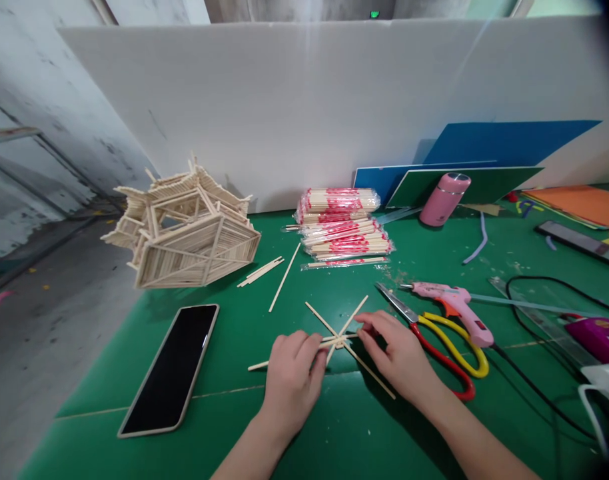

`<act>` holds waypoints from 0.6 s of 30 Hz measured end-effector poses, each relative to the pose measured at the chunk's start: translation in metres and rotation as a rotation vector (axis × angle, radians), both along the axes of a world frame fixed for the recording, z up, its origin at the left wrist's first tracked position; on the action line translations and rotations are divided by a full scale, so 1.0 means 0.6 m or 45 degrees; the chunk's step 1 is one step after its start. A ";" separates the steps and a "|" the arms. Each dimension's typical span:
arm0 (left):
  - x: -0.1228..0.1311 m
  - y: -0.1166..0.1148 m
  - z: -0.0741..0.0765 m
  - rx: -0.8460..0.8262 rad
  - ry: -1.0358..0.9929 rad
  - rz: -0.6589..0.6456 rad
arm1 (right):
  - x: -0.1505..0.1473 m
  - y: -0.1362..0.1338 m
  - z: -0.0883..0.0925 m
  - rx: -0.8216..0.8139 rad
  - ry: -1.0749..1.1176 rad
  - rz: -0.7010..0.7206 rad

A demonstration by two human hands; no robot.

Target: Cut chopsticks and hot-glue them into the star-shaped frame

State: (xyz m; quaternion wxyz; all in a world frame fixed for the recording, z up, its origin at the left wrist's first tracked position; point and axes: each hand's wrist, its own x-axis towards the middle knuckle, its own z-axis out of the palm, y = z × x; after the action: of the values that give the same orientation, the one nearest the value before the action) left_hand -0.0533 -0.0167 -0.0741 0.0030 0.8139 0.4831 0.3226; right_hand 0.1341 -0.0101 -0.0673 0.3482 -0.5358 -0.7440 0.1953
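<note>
Several thin wooden sticks, like chopsticks, cross at one middle and form a star shape [369, 371] on the green table. My left hand [293, 372] is closed on a stick [258, 366] that pokes out to its left and runs toward the star's centre. My right hand [392, 343] pinches the end of a stick on the star's right side, near the centre. Where the sticks meet, small short pieces lie across one another; how they are joined is too small to tell.
A stick-built model house [199, 233] stands at left behind a phone [172, 370]. Loose sticks [284, 277] and wrapped chopstick packs [344, 227] lie farther back. Right of my hand are scissors [434, 340], a pink glue gun [457, 307] with its cable, and a pink bottle [444, 200].
</note>
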 end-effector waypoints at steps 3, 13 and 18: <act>0.006 -0.004 -0.006 -0.054 0.077 -0.052 | -0.001 0.001 -0.005 -0.046 -0.046 0.025; 0.022 -0.002 -0.014 -0.168 0.263 -0.041 | -0.015 -0.002 -0.009 -0.156 -0.243 0.035; 0.027 0.006 -0.014 -0.152 0.267 -0.049 | -0.019 0.001 -0.013 -0.202 -0.324 -0.003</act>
State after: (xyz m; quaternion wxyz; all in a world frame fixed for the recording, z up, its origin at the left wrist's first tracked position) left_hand -0.0368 -0.0131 -0.0827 0.0072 0.8508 0.4834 0.2060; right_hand 0.1227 -0.0094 -0.0752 0.2080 -0.5829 -0.7638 0.1833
